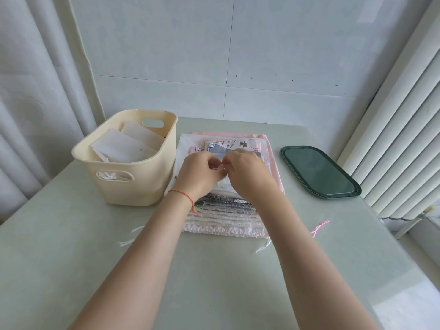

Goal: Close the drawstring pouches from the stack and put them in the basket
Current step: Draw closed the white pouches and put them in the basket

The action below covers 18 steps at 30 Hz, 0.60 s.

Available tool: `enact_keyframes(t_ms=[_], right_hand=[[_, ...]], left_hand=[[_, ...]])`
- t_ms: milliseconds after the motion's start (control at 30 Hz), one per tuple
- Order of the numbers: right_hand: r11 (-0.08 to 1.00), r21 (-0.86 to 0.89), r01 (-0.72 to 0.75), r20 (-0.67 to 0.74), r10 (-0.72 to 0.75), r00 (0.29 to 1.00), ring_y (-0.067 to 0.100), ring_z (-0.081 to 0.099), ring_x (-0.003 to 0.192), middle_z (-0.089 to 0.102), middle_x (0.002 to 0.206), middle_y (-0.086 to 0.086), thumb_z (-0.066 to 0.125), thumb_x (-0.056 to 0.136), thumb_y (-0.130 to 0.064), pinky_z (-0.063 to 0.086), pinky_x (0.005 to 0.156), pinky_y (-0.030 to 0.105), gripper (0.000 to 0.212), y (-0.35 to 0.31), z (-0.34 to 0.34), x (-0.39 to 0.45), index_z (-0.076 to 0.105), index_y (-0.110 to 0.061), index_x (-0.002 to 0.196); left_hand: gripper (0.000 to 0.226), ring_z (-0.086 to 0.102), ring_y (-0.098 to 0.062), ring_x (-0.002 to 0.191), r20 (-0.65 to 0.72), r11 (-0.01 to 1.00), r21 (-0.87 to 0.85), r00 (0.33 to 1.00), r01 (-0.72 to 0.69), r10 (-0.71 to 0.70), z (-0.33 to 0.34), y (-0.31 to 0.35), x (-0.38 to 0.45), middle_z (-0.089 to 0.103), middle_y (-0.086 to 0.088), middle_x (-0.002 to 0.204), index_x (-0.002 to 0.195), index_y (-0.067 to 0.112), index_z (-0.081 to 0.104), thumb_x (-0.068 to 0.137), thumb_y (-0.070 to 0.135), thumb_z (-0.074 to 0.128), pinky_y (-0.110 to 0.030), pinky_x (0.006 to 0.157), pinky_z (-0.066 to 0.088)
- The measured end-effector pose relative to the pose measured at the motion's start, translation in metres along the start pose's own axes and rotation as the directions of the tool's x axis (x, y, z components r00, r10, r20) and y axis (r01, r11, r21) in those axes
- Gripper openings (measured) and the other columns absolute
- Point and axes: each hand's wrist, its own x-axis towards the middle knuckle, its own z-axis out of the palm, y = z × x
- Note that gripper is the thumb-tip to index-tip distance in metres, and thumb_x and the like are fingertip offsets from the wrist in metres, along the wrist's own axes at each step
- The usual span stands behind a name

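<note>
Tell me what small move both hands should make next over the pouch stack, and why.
Probably pull the hands apart to draw the cord tight: the left hand and right hand both pinch at the top pouch on the stack, not yet lifted toward the basket.

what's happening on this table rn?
A person is working through a flat stack of fabric drawstring pouches on the pale green table. Both hands, left hand and right hand, meet over the top pouch, fingers pinching something small and white, probably its cord. The cream plastic basket on the left already holds several white pouches. A dark green lid lies to the right.
</note>
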Motion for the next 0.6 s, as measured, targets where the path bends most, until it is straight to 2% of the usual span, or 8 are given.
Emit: enact_keyframes(t_ms=[167,233,300,367,400,433,500,600], right_hand=[[0.99,0.135,-0.044,0.072,0.034,0.997,0.023,0.053,0.093,0.061,0.101,0.007,0.048,0.101,-0.019,0.033,0.071,0.027,0.018,0.003,-0.002,-0.002,0.061,-0.006,0.102],[0.959,0.25,-0.136,0.153,0.1,0.983,0.017,0.051,0.079,0.06,0.087,0.001,0.049,0.101,-0.022,0.034,0.065,0.026,0.018,0.005,-0.004,0.0,0.061,-0.01,0.096],[0.773,0.548,-0.321,0.274,0.197,0.941,0.012,0.045,0.062,0.054,0.069,-0.002,0.052,0.1,-0.018,0.035,0.057,0.023,0.019,0.01,-0.005,-0.001,0.059,-0.01,0.084],[0.357,0.811,-0.465,0.425,0.187,0.886,0.013,0.042,0.057,0.049,0.063,0.002,0.049,0.1,-0.01,0.035,0.053,0.021,0.018,0.016,-0.003,-0.003,0.058,-0.003,0.087],[0.166,0.846,-0.506,0.484,0.158,0.861,0.014,0.042,0.057,0.048,0.064,0.004,0.047,0.101,-0.006,0.035,0.053,0.022,0.016,0.018,-0.002,-0.003,0.057,-0.001,0.089],[0.041,0.843,-0.536,0.526,0.139,0.839,0.013,0.043,0.057,0.048,0.065,0.004,0.045,0.101,-0.005,0.036,0.053,0.022,0.017,0.02,-0.002,-0.004,0.057,-0.002,0.088],[-0.049,0.825,-0.563,0.564,0.135,0.815,0.013,0.043,0.056,0.048,0.065,0.003,0.044,0.1,-0.005,0.037,0.053,0.022,0.02,0.022,-0.001,-0.003,0.057,-0.005,0.085],[-0.032,0.829,-0.558,0.556,0.153,0.817,0.014,0.044,0.057,0.048,0.064,0.003,0.047,0.099,-0.005,0.037,0.055,0.023,0.021,0.022,-0.002,-0.002,0.06,-0.005,0.082]], left_hand=[[0.003,0.053,-0.02,0.084,-0.044,0.981,0.123,0.986,-0.152,0.158,-0.001,-0.005,0.002,0.055,0.009,0.073,0.08,0.015,0.068,0.078,0.016,0.07,-0.026,0.069,0.035],[0.005,0.054,-0.021,0.082,-0.077,0.967,0.13,0.97,-0.218,0.229,-0.001,-0.006,0.002,0.057,0.007,0.078,0.082,0.014,0.07,0.078,0.013,0.071,-0.029,0.071,0.038],[0.006,0.057,-0.021,0.078,-0.107,0.959,0.093,0.955,-0.268,0.278,0.0,-0.007,0.003,0.063,0.003,0.08,0.084,0.014,0.072,0.079,0.011,0.071,-0.033,0.077,0.044],[0.007,0.06,-0.019,0.077,-0.143,0.958,0.033,0.948,-0.283,0.285,0.002,-0.008,0.003,0.068,0.003,0.081,0.085,0.016,0.072,0.082,0.011,0.071,-0.036,0.083,0.048],[0.008,0.062,-0.018,0.077,-0.154,0.962,-0.004,0.95,-0.274,0.271,0.004,-0.008,0.003,0.068,0.005,0.08,0.088,0.017,0.07,0.083,0.011,0.071,-0.037,0.086,0.049],[0.012,0.062,-0.017,0.079,-0.158,0.967,-0.05,0.958,-0.252,0.241,0.005,-0.009,0.003,0.069,0.006,0.08,0.091,0.019,0.066,0.084,0.011,0.07,-0.036,0.086,0.049],[0.02,0.062,-0.015,0.082,-0.148,0.968,-0.139,0.971,-0.209,0.189,0.006,-0.01,0.002,0.068,0.004,0.082,0.093,0.022,0.056,0.084,0.012,0.07,-0.024,0.078,0.048],[0.015,0.063,-0.015,0.079,-0.128,0.963,-0.17,0.974,-0.209,0.189,0.007,-0.01,0.001,0.064,0.007,0.085,0.087,0.019,0.063,0.081,0.011,0.073,-0.014,0.07,0.046]])
